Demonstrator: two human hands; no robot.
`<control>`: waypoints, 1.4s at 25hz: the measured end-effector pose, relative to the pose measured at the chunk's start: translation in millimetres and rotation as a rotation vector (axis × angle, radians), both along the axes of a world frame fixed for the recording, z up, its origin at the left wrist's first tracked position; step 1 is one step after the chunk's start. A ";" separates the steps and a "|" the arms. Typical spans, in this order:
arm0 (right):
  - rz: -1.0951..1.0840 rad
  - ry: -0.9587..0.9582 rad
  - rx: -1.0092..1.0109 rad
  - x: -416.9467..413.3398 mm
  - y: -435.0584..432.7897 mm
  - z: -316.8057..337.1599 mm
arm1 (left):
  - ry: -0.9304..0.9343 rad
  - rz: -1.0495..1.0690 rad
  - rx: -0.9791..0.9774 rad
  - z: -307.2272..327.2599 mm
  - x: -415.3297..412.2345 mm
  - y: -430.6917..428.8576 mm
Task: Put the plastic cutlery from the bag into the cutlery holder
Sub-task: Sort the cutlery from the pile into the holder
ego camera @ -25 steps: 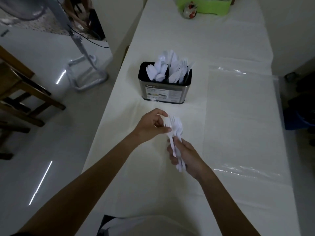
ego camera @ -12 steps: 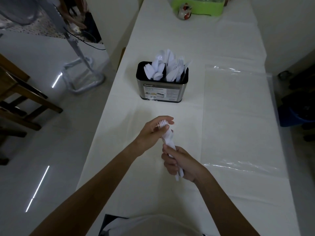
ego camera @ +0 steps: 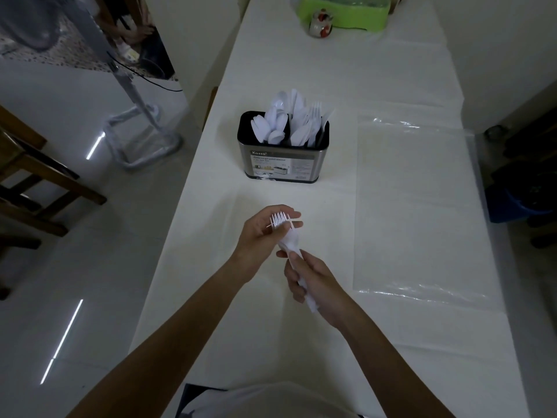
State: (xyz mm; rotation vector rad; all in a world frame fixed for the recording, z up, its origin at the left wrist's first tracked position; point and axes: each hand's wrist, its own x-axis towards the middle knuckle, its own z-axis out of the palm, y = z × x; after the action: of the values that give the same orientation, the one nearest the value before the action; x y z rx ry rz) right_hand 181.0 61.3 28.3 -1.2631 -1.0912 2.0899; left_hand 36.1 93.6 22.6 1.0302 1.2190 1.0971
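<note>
A bundle of white plastic forks (ego camera: 287, 236) is held above the white table, near its front. My right hand (ego camera: 310, 276) grips the handles from below. My left hand (ego camera: 265, 233) closes around the tines at the top. Farther back stands the steel cutlery holder (ego camera: 283, 161) with a black rim, filled with white spoons, forks and knives (ego camera: 289, 122). A clear, flat plastic bag (ego camera: 419, 206) lies on the table to the right of my hands; nothing shows inside it.
The long white table (ego camera: 346, 70) runs away from me. A green tub (ego camera: 346, 10) and a small round pot (ego camera: 321, 24) sit at its far end. Off the left edge are a fan stand (ego camera: 141, 137) and a wooden chair (ego camera: 30, 182).
The forks, fanned apart a second ago, are now gathered into one tight bundle. My left hand has closed over the tines. Both hands stayed at about the same spot.
</note>
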 end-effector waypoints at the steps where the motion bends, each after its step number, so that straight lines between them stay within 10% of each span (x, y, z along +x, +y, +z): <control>1: -0.027 0.040 -0.023 0.4 -1.3 0.7 | 0.013 -0.022 0.013 2.2 -1.4 0.6; 20: 0.096 -0.142 -0.017 23.2 80.0 45.4 | 0.063 -0.159 -0.013 59.2 -8.6 65.3; 26: -0.279 0.020 0.245 32.0 160.5 82.2 | 0.151 0.507 0.251 58.1 -47.9 116.4; 35: -0.809 0.195 0.345 -15.7 249.5 87.7 | 0.077 0.438 -0.096 14.9 -58.1 166.0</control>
State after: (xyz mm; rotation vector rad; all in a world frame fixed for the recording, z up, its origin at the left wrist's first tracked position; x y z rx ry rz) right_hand 165.2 310.9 116.0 -1.0548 -0.6500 1.3134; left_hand -22.0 259.6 37.5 0.7547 1.5918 1.3246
